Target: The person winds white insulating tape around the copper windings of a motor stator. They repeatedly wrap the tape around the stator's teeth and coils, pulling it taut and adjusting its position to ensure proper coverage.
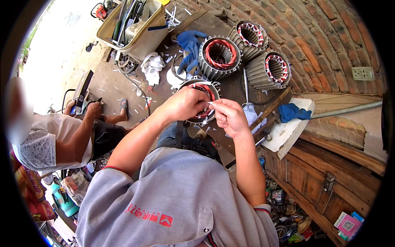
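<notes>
My left hand and my right hand meet fingertip to fingertip in front of me. Both pinch a small white strip, mostly covered by the fingers. Directly beneath them stands a motor stator with a finned grey housing and red windings, partly hidden by my left hand. Just beyond it, a second stator holds a ring of red wire. Two more finned stators, one farther back and one to the right, have red coils with white pieces around the ring.
A blue glove lies behind the stators, near a cream bin of tools. White scraps litter the floor. At left a person sits working. On the right are a white slab with blue cloth, a wooden chest and a brick wall.
</notes>
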Demonstrator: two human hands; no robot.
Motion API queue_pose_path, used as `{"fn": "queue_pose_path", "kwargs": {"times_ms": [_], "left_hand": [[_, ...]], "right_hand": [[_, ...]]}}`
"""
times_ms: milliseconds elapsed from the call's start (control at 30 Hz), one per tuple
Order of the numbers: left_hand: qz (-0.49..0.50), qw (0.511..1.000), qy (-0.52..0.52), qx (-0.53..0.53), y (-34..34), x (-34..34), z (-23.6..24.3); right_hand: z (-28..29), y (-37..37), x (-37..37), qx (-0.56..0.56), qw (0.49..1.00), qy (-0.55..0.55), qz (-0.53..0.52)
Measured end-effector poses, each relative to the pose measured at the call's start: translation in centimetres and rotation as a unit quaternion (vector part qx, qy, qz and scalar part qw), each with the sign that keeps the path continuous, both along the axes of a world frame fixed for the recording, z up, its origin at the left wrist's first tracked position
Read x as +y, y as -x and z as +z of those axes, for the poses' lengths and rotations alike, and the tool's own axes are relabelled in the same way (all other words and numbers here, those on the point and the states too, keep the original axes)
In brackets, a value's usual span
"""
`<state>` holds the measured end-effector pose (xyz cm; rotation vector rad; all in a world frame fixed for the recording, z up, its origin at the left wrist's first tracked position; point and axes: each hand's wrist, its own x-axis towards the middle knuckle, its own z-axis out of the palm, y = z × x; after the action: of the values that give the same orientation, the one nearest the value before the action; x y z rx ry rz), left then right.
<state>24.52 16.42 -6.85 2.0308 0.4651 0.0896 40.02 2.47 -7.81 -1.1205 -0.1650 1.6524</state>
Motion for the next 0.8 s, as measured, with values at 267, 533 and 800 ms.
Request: {"fn": "queue_pose_path", "kwargs": {"times_ms": [267,533,800], "left_hand": [[-0.004,0.972,-0.181,0.147,-1.0,-1.4,-0.8],[-0.044,0.997,-0.046,0.050,-1.1,0.4,-1.5],[-0.146,0.987,0.045,0.049,-0.7,1.9,-1.1]], "right_hand": [[-0.1,0.8,0.5,-0.045,0.999,0.017,0.002],[-0.7,-0.1,-0.1,-0.137,0.990,-0.017,0.019],[1.8,2.2,-0.4,-0.716,0.689,-0.009,0.108]]}}
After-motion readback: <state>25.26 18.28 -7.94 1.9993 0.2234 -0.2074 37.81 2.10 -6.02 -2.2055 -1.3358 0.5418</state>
